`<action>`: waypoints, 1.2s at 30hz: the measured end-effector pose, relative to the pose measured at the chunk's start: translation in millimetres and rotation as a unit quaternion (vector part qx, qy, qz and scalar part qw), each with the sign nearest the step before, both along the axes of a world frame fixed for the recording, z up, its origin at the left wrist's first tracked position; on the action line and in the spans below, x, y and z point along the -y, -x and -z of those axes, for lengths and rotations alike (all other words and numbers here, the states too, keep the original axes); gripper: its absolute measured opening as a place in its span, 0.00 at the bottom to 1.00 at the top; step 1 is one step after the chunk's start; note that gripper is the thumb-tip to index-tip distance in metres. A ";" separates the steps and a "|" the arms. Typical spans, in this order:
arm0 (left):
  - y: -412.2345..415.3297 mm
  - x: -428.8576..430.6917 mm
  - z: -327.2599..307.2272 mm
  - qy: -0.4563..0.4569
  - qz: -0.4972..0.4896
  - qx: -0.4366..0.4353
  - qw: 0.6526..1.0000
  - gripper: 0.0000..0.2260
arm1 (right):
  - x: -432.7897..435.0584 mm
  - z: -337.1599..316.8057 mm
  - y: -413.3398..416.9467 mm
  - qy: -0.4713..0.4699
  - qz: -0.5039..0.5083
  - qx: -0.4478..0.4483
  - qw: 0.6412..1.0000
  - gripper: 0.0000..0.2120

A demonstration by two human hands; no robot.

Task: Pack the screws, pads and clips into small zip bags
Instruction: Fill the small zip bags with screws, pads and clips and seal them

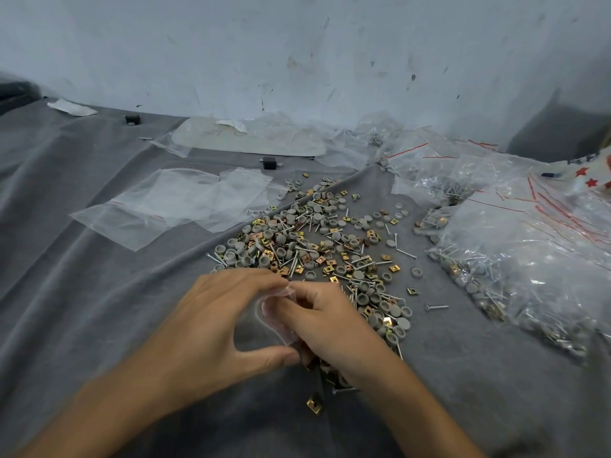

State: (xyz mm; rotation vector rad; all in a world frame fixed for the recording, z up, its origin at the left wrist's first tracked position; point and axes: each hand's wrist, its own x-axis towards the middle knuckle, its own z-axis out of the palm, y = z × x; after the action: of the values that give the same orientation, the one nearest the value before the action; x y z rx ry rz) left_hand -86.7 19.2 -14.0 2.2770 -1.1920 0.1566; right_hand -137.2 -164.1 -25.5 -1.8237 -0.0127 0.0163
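Wall (297, 44): pale, scuffed and scratched, rising behind the work surface.
Grey cloth (82, 292): creased, covering the whole surface, with everything lying on it.
Filled bags (529, 252): a heap of clear, red-lined bags on the right, holding screws, grey pads and brass clips.
Star-printed fabric (588, 173): at the far right edge, behind that heap.
Large clear bag (248, 140): flat near the wall, with a pale sheet inside.
Empty zip bags (172, 206): several lying flat and overlapping, left of centre, just beside the loose pile.
Loose pile (314, 246): round grey pads, square brass clips and thin silver screws mixed together in the centre, running down toward the right wrist.
Left hand (215, 322): curved in a C shape, with the forefinger tip on the top edge of the small zip bag and the thumb at its lower edge, gripping it.
Right hand (334, 328): fingers curled in against the same bag from the right and holding it. Motion blur hides the exact finger placement.
Small zip bag (277, 312): clear and crumpled, held between both hands just in front of the pile. Its contents cannot be made out.
Black blocks: 2 on the cloth, 1 near the large clear bag (268, 162) and 1 farther left (132, 119).
Lone screw (436, 306): lies apart, right of the pile.
Lone clip (314, 404): 1 brass square lying below the hands.
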 end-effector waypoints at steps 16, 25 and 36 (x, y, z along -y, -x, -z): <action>-8.7 -6.4 4.8 0.029 -0.015 -0.021 0.999 0.29 | 52.9 -23.2 4.4 0.078 0.045 0.011 0.996 0.04; -8.5 -5.3 6.5 0.029 -0.021 -0.016 0.999 0.29 | 96.1 -27.6 11.1 0.413 0.109 -0.129 0.895 0.19; -7.6 -6.8 7.4 -0.001 -0.026 -0.015 1.000 0.30 | 83.4 -22.8 2.7 0.471 0.144 -0.106 0.864 0.10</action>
State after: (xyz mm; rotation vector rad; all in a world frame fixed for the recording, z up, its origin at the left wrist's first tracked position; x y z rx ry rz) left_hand -79.1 25.9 -21.4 2.3053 -1.1188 0.1401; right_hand -139.9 -247.5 -2.6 -2.7774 0.5082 0.0129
